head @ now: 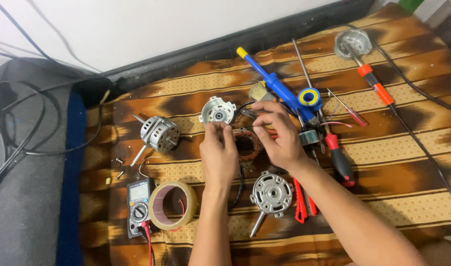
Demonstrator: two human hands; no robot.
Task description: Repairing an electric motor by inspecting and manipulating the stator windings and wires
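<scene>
- Two bare hands meet above a round stator (246, 146) — a ring of dark laminated metal wound with reddish copper wire — lying on a brown and tan striped cloth (392, 162); every place below is told from this stator.
- Far left of it, a complete ribbed silver motor (159, 133) with a thin steel shaft lies tilted, a few small screws (119, 167) below it.
- Lower left of the stator sit a dark multimeter (139, 207) and, touching it, a broad roll of glossy tan tape (172, 205).
- The left hand (218, 155) is just left of the stator, thumb and forefinger pinched shut on something too small to make out.
- Just above the stator stands a cast silver end cap (217, 110), round with lugs.
- The right hand (279, 135) hovers right of the stator, fingers curled and pinching a thin wire.
- Below the stator lies a second silver end cap with shaft (270, 195), red-handled pliers (300, 202) beside it.
- Upper right lie a blue plastic desoldering pump (272, 81) and a red-and-black screwdriver (339, 157); farther right, an orange soldering iron (378, 88).
</scene>
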